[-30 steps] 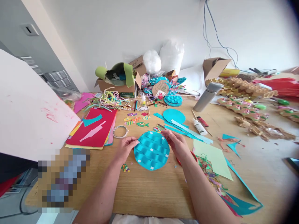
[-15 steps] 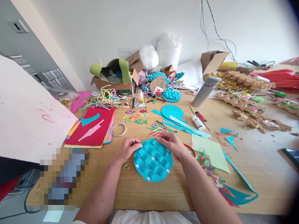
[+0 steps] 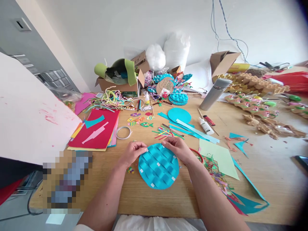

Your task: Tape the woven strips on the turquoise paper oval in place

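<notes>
A round disc of woven blue paper (image 3: 158, 170) is held between my two hands, with several small white squares on its face. My left hand (image 3: 133, 153) pinches its upper left rim, close to one white square. At the top right rim, my right hand (image 3: 176, 148) is closed on the disc beside another white square. Past the hands lie cut paper strips (image 3: 166, 131) in several colours, small paper fish (image 3: 141, 120) and a plain blue paper circle (image 3: 179, 116). Small colourful bits (image 3: 130, 170) lie left of the disc.
Red paper sheets (image 3: 96, 131) are stacked on the left. A grey flask (image 3: 215, 94) and a white glue bottle (image 3: 206, 126) stand or lie to the right. Pale green paper (image 3: 220, 158) and scraps lie by my right forearm. Boxes (image 3: 116, 84) line the wall.
The view has shifted slightly, so the whole scene sits a little further right. Both hands keep the same hold on the disc.
</notes>
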Demonstrator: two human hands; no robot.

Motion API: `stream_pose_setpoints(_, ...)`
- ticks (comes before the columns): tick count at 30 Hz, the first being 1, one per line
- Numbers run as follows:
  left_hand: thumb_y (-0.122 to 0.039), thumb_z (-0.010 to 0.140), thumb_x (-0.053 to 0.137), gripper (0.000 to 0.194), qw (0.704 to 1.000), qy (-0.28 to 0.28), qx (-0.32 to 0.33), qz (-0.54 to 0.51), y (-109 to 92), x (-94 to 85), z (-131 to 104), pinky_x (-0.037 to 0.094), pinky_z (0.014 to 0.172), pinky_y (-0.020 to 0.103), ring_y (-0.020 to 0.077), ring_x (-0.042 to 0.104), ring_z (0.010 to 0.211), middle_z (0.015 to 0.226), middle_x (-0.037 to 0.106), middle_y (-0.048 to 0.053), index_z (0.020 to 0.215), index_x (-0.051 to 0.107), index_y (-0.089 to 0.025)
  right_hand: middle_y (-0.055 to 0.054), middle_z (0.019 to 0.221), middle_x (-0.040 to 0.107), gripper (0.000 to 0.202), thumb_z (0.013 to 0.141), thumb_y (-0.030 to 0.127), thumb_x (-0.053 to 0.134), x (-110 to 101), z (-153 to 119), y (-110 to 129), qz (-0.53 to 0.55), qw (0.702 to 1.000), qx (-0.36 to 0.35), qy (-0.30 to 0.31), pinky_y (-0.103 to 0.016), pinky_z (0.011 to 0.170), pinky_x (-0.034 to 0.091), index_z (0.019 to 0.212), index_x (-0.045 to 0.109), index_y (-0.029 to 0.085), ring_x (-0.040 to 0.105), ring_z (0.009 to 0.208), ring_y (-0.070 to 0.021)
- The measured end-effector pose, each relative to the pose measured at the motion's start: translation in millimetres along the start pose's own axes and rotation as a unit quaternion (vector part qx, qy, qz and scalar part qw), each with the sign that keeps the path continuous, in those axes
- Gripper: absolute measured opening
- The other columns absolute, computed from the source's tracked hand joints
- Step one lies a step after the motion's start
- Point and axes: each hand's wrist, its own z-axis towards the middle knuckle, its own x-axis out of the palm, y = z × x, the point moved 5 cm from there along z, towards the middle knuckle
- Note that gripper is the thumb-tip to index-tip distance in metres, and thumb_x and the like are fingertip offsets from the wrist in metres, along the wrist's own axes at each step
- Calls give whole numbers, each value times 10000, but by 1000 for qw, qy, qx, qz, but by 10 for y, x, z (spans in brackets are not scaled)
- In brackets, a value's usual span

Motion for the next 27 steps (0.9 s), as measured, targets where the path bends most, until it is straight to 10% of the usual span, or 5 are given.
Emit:
stream_pose_setpoints(7, -527, 778, 662, 362, 996, 67, -57, 26, 71, 79, -40, 341, 385, 217, 120, 508, 401, 521, 599, -6, 833, 709, -172, 16, 553, 482, 432, 726, 563, 696, -44, 39, -15, -54, 998, -6, 9, -236, 479, 282, 558, 593, 179, 371, 540, -107)
stream_pose_setpoints(14, -542, 842, 550, 389, 991, -25, -17, 132, 299, -4, 69, 353, 385, 221, 144, 571, 421, 643, 702, 55, 842, 684, -177, -37, 617, 650, 258, 796, 388, 624, 96, 67, -135, -269, 962, -26, 26, -292, 543, 359, 638, 704, 201, 513, 566, -171)
stream_pose_setpoints(19, -485, 867, 524, 349, 979, -73, 18, 191, 230, 1, 63, 383, 474, 265, 174, 582, 456, 636, 706, 69, 869, 709, -190, -82, 861, 750, 218, 851, 351, 583, -117, 195, 309, -339, 932, -127, -38, -349, 715, 461, 839, 769, 238, 659, 805, -251)
stream_pose_setpoints(27, -402, 864, 571, 293, 957, -160, 76, 228, 233, -6, 29, 427, 544, 257, 186, 630, 547, 587, 684, 52, 1049, 722, -232, -90, 986, 743, 265, 927, 197, 495, -1041, 2117, 1421, -550, 813, -150, -120, -325, 793, 476, 1016, 742, 168, 661, 909, -226)
